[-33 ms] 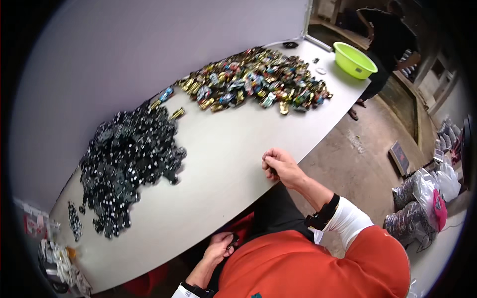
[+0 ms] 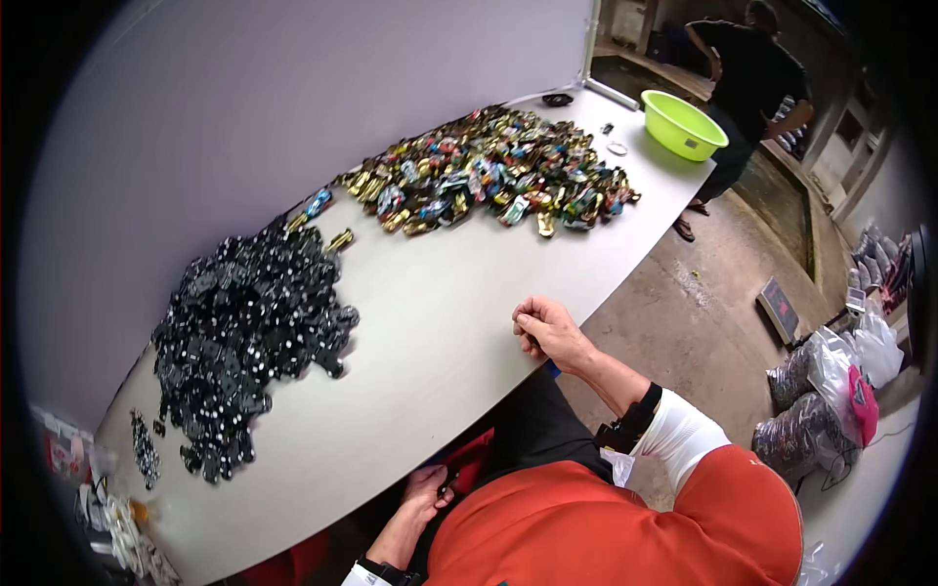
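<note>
1. The right hand [image 2: 549, 330], right of centre in the frame, is by the table's front edge with its fingers curled and thumb against the index finger; I cannot tell whether it grasps anything.
2. The left hand [image 2: 427, 490], at lower centre, has bent fingers beside a small dark shape [image 2: 448, 482]; I cannot tell whether they grip it.
3. On the long pale smooth table [image 2: 445, 327] lie 2 large heaps: small shiny black pieces with white flecks [image 2: 254, 337] at centre left, and gold, blue, red and silver shiny pieces [image 2: 498, 176] at upper centre.
4. The lime-green oval plastic basin [image 2: 684, 122] stands at the table's upper-right end, its plain green inner wall showing.
5. At the frame's right, a clear plastic bag full of dark small items [image 2: 796, 432] sits beside a bright pink object [image 2: 862, 405].
</note>
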Action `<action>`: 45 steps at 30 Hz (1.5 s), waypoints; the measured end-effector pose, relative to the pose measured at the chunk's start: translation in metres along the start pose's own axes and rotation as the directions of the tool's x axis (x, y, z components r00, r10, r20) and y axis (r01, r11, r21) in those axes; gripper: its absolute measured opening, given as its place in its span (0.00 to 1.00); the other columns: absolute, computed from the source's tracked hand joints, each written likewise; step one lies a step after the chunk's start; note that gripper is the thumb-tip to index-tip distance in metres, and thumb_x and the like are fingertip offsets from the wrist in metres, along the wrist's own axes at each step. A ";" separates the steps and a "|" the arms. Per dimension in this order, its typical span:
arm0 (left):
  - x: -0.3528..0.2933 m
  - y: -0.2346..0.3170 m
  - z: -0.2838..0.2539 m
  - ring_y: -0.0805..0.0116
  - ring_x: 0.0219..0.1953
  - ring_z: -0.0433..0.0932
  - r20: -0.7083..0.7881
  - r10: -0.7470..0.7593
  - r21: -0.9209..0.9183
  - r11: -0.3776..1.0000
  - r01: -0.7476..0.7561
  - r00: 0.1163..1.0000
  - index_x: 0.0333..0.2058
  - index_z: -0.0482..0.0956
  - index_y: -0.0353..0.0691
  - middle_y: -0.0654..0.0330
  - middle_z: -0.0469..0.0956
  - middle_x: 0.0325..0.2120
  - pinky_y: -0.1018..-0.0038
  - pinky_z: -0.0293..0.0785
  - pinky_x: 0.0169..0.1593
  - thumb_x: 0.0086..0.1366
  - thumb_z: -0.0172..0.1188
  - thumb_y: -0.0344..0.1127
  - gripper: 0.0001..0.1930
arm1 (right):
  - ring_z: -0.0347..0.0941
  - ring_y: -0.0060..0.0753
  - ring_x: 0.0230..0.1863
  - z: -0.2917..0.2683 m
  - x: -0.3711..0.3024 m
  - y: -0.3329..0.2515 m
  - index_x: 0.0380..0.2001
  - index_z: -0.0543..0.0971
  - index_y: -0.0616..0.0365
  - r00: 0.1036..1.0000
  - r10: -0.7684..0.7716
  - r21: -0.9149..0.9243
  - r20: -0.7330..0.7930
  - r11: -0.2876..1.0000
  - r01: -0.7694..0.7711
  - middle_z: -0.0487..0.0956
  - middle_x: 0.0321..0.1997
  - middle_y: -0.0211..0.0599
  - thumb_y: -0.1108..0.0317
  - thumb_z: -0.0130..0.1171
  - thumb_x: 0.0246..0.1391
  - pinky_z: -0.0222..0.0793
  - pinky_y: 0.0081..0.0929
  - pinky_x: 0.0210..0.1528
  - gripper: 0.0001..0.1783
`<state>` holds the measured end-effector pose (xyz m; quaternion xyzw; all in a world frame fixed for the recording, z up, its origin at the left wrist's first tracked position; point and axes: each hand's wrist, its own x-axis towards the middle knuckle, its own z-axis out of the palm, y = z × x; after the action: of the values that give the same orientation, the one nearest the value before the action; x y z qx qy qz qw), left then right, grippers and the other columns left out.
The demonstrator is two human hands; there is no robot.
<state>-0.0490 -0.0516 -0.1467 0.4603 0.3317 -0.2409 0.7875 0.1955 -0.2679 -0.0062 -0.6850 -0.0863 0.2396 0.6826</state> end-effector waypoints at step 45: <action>0.167 0.282 0.305 0.45 0.58 0.51 0.696 0.664 0.714 -0.600 -0.361 0.274 0.59 0.57 0.53 0.46 0.50 0.58 0.47 0.45 0.57 0.37 0.68 0.57 0.49 | 0.73 0.22 0.37 -0.184 0.204 -0.008 0.42 0.77 0.59 0.567 -0.517 -0.321 -0.642 0.852 0.414 0.80 0.36 0.39 0.69 0.51 0.55 0.66 0.20 0.42 0.12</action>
<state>0.3463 -0.2046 -0.0029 0.9508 -0.2015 0.1913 0.1374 0.4568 -0.3406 -0.0496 -0.7196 -0.0109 -0.2369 0.6526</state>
